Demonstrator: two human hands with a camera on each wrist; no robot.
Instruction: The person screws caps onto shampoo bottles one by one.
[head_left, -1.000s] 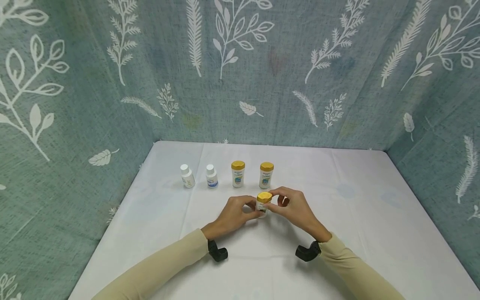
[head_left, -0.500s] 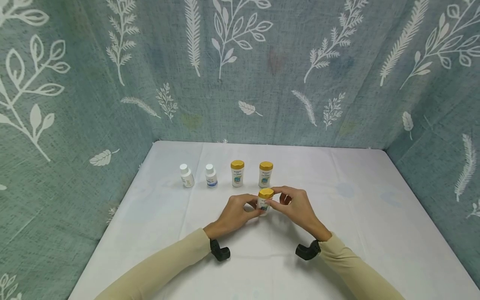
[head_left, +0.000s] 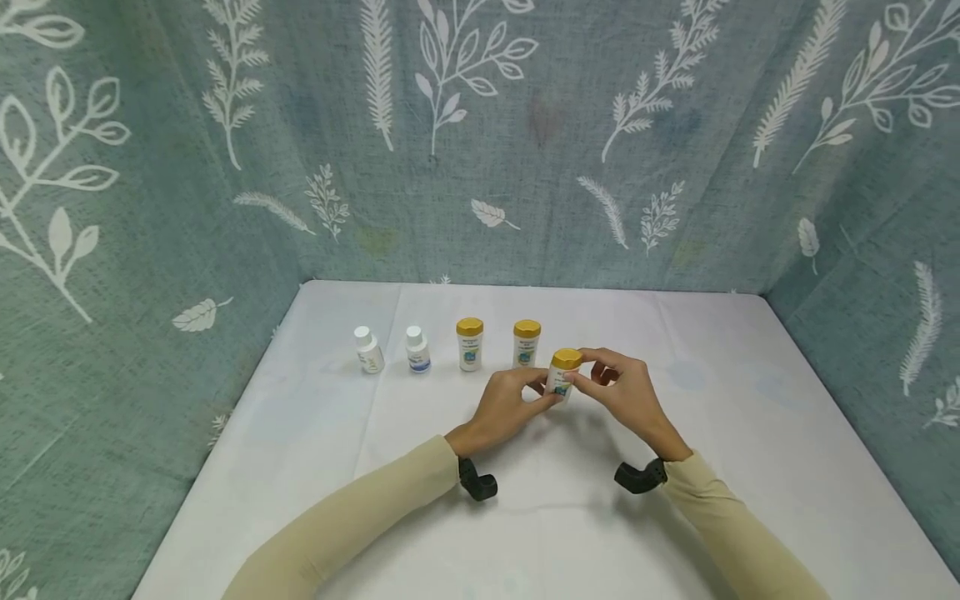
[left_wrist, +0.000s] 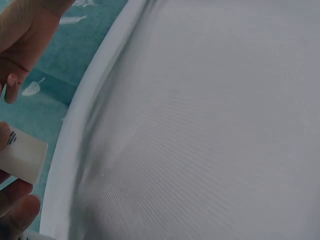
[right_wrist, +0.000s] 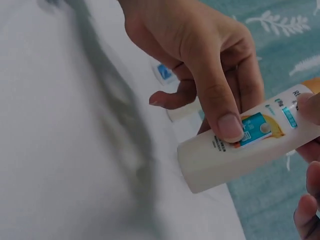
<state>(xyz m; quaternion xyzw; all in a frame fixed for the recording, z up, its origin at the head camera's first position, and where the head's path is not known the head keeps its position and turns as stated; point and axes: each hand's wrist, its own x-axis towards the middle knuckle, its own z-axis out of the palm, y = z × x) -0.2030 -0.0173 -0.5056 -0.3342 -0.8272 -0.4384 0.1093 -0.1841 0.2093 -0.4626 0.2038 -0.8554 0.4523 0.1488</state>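
A white bottle with a yellow cap is held slightly tilted between both hands, in front of the row of bottles. My left hand pinches its lower body; in the right wrist view the left thumb presses on the blue and yellow label of the bottle. My right hand pinches it at the top, just by the cap, with thumb and forefinger. The left wrist view catches only the bottle's pale lower end, fingers below it and the right hand above.
Two more yellow-capped bottles, one at the middle and one partly behind the held one, stand in a row. Left of them are two smaller white-capped bottles. A white cloth covers the table; patterned green fabric hangs around it.
Both hands have carried the yellow-capped bottle to the right and farther back, so it now overlaps the right-hand standing bottle's edge. The other bottles stay in their row.
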